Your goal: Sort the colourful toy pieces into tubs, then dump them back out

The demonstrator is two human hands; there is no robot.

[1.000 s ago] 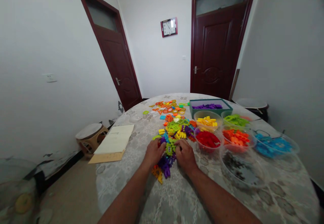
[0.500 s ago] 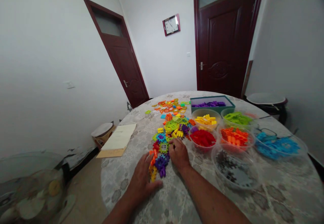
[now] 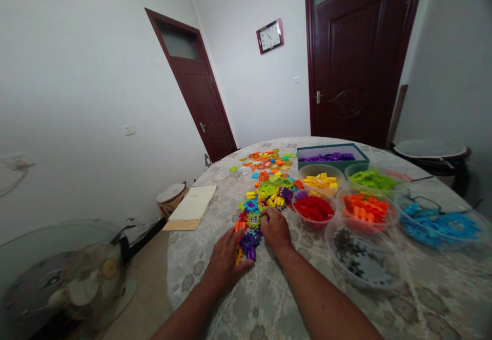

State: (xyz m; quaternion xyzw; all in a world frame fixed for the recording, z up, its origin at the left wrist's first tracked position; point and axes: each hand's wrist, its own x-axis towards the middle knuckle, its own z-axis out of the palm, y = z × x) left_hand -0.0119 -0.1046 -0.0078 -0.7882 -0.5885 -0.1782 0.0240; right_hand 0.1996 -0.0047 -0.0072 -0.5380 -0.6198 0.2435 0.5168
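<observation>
Heap of coloured toothed plastic pieces lies mid-desk, running from between the hands toward the far side. At its near end, a green square piece sits face up between the hands, a dark purple gear-shaped piece just nearer, orange pieces to the left.

Left hand is spread wide, thumb well away from the fingers, bracketing the heap's near-left end; fingertips at the orange pieces, thumb beside the near purple piece. No firm grasp seen. Right hand is part-curled, fingertips at the green piece's right edge; cannot tell if it pinches anything.

Handling, as a judgement: the left hand does best as a loose fence, since pressing down could jam teeth or scatter the edge. The right works better with fingertips on one rim than raking, as neighbours may be hooked together. Light, low contact suits both; the pieces look light and liable to skid.

Right of the heap: clear bowl of red pieces, near the right hand; clear bowl of grey pieces, nearer. Far right, green box. Paper on the desk's left.
</observation>
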